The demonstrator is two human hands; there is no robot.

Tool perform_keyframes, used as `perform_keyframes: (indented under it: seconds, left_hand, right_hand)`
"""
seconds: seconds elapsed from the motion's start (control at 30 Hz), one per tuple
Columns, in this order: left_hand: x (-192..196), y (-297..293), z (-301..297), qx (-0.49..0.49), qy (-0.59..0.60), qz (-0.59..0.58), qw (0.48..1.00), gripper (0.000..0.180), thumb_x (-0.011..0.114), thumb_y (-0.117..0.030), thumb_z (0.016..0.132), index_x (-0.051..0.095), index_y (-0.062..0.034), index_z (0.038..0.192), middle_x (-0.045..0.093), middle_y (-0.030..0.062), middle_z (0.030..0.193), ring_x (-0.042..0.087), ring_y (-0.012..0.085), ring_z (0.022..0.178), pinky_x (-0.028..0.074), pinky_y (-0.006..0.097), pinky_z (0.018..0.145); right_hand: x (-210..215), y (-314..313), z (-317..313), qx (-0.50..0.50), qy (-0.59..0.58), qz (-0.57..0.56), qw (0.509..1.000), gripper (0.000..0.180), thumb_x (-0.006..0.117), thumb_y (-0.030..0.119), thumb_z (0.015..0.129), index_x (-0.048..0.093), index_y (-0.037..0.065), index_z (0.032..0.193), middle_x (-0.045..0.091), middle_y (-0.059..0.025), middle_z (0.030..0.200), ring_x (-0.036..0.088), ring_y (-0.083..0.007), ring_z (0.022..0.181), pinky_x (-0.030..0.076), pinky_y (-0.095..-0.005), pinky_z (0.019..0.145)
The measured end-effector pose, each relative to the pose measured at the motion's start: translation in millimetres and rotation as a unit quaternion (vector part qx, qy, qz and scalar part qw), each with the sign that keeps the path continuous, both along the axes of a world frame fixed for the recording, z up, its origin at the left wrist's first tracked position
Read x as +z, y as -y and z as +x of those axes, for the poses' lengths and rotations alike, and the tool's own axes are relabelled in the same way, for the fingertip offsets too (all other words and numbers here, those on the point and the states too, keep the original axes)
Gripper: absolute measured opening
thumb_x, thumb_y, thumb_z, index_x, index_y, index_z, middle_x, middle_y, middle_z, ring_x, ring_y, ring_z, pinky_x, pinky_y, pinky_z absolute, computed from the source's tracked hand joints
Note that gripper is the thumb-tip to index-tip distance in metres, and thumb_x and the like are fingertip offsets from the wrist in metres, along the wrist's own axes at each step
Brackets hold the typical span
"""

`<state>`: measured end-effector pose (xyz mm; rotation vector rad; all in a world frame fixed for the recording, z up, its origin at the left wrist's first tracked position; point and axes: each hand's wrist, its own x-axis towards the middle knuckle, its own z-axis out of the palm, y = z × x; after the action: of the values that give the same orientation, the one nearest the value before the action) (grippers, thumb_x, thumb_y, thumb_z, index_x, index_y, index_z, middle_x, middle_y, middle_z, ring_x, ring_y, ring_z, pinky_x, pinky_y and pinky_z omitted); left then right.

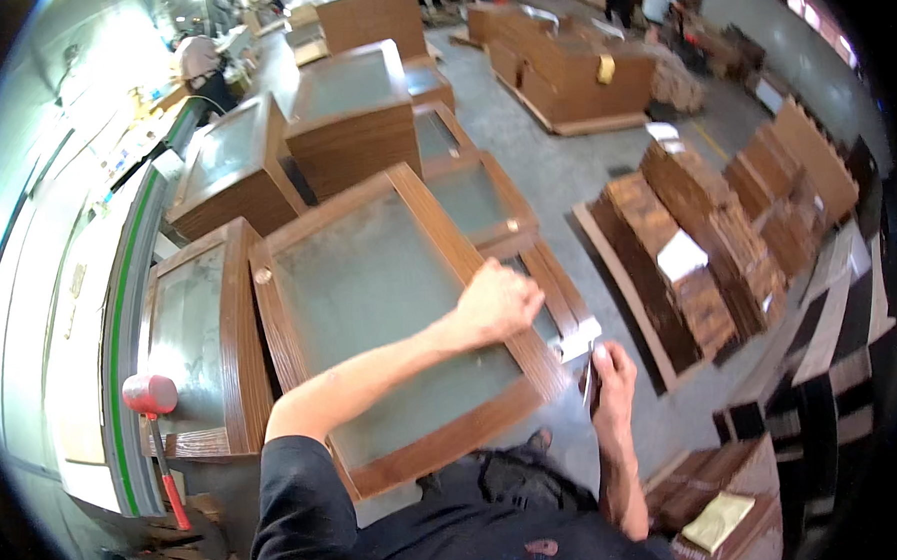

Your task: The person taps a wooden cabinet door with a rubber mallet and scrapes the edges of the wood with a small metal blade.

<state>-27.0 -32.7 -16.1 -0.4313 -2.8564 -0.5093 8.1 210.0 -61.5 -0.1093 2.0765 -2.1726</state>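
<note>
1. Your left hand [498, 303] reaches across your body and rests on the right rail of the wood-framed glass door [390, 313], fingers curled over the rail's edge in a closed grasp.
2. That door lies tilted in front of you, on top of the stack, its frosted pane facing up and its near corner pointing toward your torso.
3. Your right hand [613, 373] is lower and to the right, just beside the door's near-right corner; it is closed around a thin dark tool [590, 379] held upright (too small to tell what kind).
4. Below the held door, more framed doors [528, 266] lie in an overlapping stack that runs off toward the upper middle.
5. To your left, another framed door [196, 341] lies flat on a work surface, and a red-headed mallet [151, 396] stands at its near edge, handle pointing down.
6. To your right, stacks of brown wooden pieces [687, 250] sit on the grey concrete floor [574, 174], well apart from your hands.
7. Far back, another person [199, 66] stands by the left-hand machine.
</note>
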Motion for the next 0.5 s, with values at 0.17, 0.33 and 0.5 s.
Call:
perform_keyframes:
  seconds: [0.17,0.33,0.5]
  left_hand:
    - [12.7,5.7,-8.3,0.011,-0.025,0.065,0.998,0.027,0.061,-0.023,0.087,0.064,-0.0052,0.068,0.065,0.0158,0.070,0.063,0.0363,0.071,0.049,0.046,0.074]
    - [9.8,7.6,-7.2,-0.003,-0.054,0.070,0.996,0.027,0.061,-0.017,0.087,0.059,-0.0010,0.066,0.063,0.0140,0.068,0.062,0.0340,0.072,0.044,0.045,0.073]
    - [13.4,-1.0,-3.5,-0.004,-0.020,0.073,0.997,0.022,0.061,-0.016,0.088,0.064,0.0001,0.072,0.063,0.0145,0.069,0.062,0.0320,0.071,0.045,0.041,0.078]
  right_hand:
    - [20.8,5.0,-13.1,0.049,0.032,-0.055,0.997,0.026,0.061,0.028,0.095,0.064,0.002,0.092,0.054,0.0032,0.067,0.043,-0.0040,0.054,0.032,-0.0221,0.048]
    - [-2.4,15.5,-13.5,0.055,0.075,-0.096,0.991,0.025,0.060,0.026,0.097,0.063,0.002,0.092,0.057,0.0018,0.069,0.049,-0.0043,0.057,0.039,-0.0212,0.051]
    - [-16.2,6.3,-5.4,0.057,0.087,-0.092,0.990,0.025,0.062,0.025,0.096,0.063,0.000,0.093,0.059,0.0012,0.068,0.052,-0.0044,0.059,0.041,-0.0220,0.051]
